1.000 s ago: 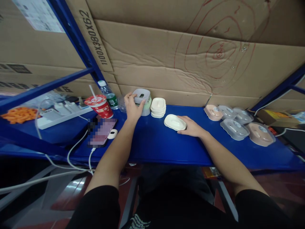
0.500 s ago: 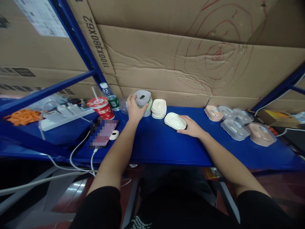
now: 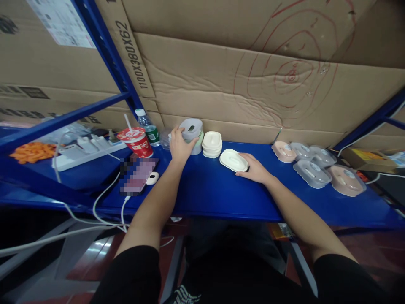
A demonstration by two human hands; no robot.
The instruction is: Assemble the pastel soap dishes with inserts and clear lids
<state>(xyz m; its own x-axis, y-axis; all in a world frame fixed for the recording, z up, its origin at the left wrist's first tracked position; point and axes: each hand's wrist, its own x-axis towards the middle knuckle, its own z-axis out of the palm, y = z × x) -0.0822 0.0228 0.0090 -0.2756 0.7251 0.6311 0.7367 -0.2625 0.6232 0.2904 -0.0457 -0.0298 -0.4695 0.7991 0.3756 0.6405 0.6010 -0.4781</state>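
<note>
My left hand [image 3: 182, 145] is curved round the near left side of a stack of containers topped by a grey lid [image 3: 192, 126], with green showing lower down. Just right of it stands a stack of small cream lids [image 3: 212, 143]. Cream oval lids [image 3: 233, 159] lie in front, to the right of that stack, and my right hand [image 3: 253, 168] holds their right end, thumb in front and fingers behind. Something dark shows under their right edge.
Several grey and pink lidded containers [image 3: 313, 172] stand at the right. On the left are a red cup [image 3: 138, 145], a bottle [image 3: 148, 130], a phone [image 3: 139, 177], a white earbud case [image 3: 152, 178], a power strip [image 3: 88, 156] and cables. Cardboard [image 3: 196, 84] stands behind.
The view has shifted slightly. Both hands keep nearly the same places on the grey-lidded stack and the cream oval lids.
</note>
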